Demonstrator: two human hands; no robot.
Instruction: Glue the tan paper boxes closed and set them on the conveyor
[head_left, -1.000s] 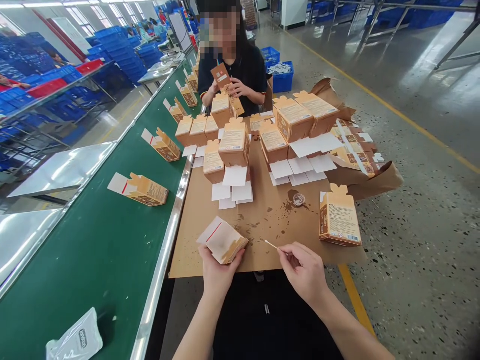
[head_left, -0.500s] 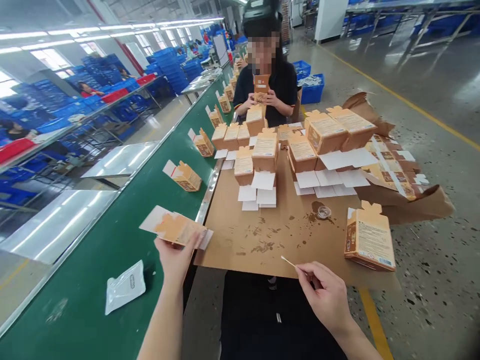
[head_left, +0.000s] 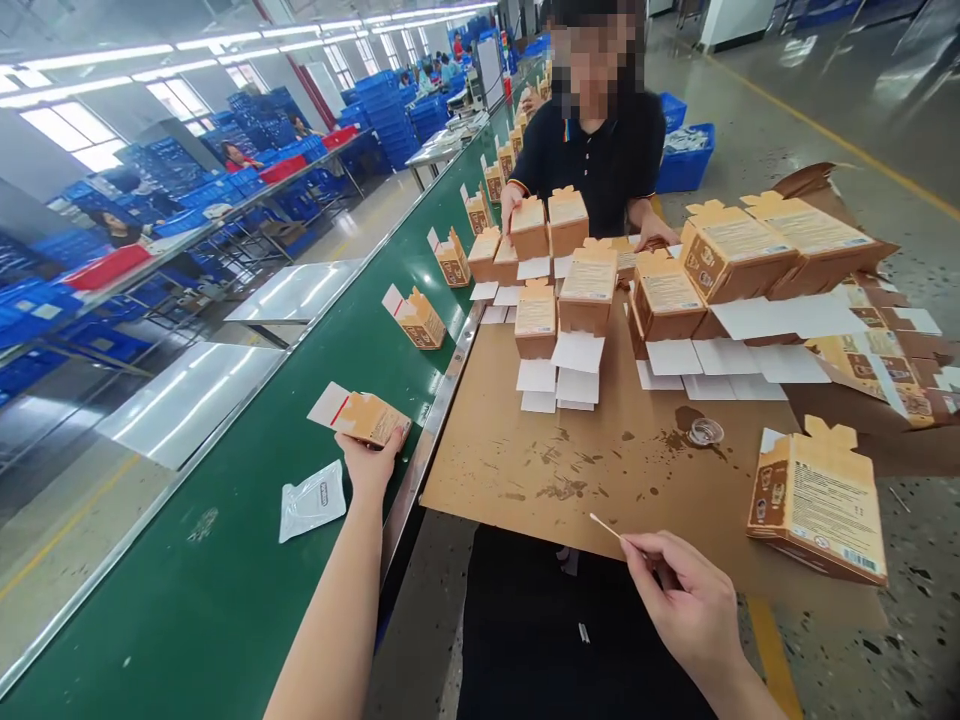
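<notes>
On the green conveyor belt [head_left: 247, 560], my left hand [head_left: 371, 465] grips a small tan and brown carton [head_left: 375, 412] by its sides, its white flap pointing away to the left. A silvery-white sachet [head_left: 313, 502] lies on the belt just beside that hand. My right hand [head_left: 686, 595] pinches a cotton swab [head_left: 606, 525] between thumb and fingers, its tip over the near edge of the cardboard sheet [head_left: 487, 460]. To the right of it a single carton [head_left: 825, 500] stands near the sheet's corner. Farther off sits a small clear round dish [head_left: 706, 432] among wet spots.
Stacked cartons [head_left: 589, 290] with white flaps cover the far part of the cardboard. More cartons [head_left: 416, 318] stand in a row along the belt. Opposite me a co-worker [head_left: 589, 150] has hands by the stacks. A metal rail [head_left: 431, 425] edges the belt.
My left hand has set the carton lower and more upright on the belt. The co-worker's hands have come down from face height to the stacks. My view has shifted left.
</notes>
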